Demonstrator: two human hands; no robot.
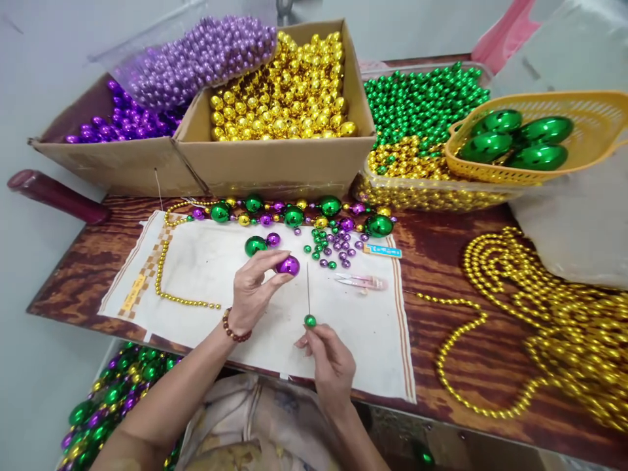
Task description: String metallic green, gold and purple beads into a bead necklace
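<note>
Between the thumb and fingers of my left hand point(255, 291) is a shiny purple bead point(288, 265), raised over the white cloth point(196, 261). My right hand point(331, 360) pinches a long thin needle point(309, 288) that points upward, with a small green bead point(310, 320) low on it at the fingertips. The purple bead is left of the needle's tip, apart from it. Beyond the hands, a large green bead point(255, 246) and a smaller purple bead point(273, 239) lie side by side. Loose small green and purple beads point(343, 247) are scattered to their right.
Thread snips point(360, 282) and a blue packet point(383, 251) lie on the right. A strung garland point(294, 216) runs along the back. Behind stand a cardboard box point(275, 163) of beads, a clear tub point(441, 196) and a yellow basket point(589, 108). Gold bead strands point(579, 340) heap at right.
</note>
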